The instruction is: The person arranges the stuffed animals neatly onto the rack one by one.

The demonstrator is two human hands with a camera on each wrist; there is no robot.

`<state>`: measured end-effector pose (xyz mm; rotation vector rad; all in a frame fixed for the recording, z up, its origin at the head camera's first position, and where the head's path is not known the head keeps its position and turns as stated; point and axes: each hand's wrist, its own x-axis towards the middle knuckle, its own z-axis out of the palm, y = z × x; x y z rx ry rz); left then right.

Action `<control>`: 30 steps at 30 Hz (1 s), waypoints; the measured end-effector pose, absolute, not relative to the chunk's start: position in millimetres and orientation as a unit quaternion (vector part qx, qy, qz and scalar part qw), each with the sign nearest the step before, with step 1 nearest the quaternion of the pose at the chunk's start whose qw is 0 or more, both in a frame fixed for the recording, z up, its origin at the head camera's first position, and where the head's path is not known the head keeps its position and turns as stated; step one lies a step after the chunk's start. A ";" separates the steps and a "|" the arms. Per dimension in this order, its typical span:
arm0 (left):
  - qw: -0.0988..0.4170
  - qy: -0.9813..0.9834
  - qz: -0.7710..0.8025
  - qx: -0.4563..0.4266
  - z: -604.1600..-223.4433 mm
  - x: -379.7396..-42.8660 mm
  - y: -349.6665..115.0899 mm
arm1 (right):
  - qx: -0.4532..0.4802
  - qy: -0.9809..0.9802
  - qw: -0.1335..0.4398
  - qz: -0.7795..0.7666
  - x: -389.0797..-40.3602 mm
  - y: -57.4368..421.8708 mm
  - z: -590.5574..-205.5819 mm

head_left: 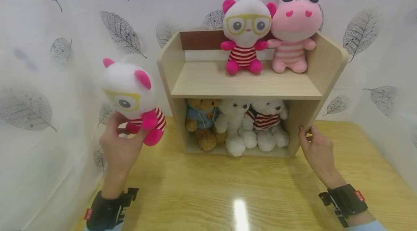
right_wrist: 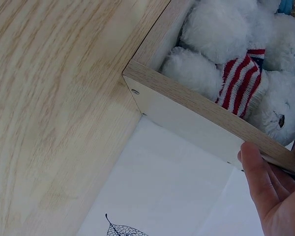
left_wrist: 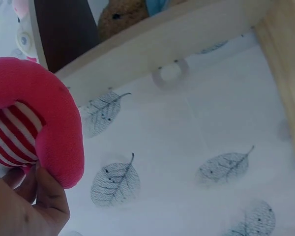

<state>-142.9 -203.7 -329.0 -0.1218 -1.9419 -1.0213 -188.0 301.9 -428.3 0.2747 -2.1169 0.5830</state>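
My left hand (head_left: 122, 144) holds a plush panda (head_left: 130, 86) by its lower body, off to the left of a small wooden shelf (head_left: 244, 95). The toy has pink ears, yellow glasses and a red-and-white striped body; in the left wrist view its pink limb (left_wrist: 64, 128) shows close up above the fingers. At the shelf's right side my right hand (head_left: 317, 147) grips the edge of the side panel (right_wrist: 196, 105), its fingers along the outer face. On the upper board sit a matching plush panda (head_left: 244, 35) and a pink plush hippo (head_left: 291, 32), side by side.
In the lower compartment sit a brown teddy bear (head_left: 205, 122) in a blue hoodie, a white plush bear (head_left: 234, 126) and a white plush dog (head_left: 268, 124) in a striped top. The shelf stands on a wooden table (head_left: 195, 187) before a leaf-patterned backdrop (head_left: 81, 13).
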 end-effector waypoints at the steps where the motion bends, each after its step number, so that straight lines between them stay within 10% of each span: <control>1: 0.458 -0.783 -0.417 -0.059 -328.0 -142.8 -201.4 | 0.110 -0.855 0.450 0.235 -188.1 301.7 -428.2; 20: 0.442 -0.745 -0.454 -0.207 -290.9 -146.2 -150.1 | 0.112 -0.849 0.460 0.233 -189.7 301.0 -425.5; 30: 0.372 -0.734 -0.549 -0.146 -260.7 -169.4 -111.4 | 0.116 -0.849 0.457 0.238 -187.4 301.5 -429.7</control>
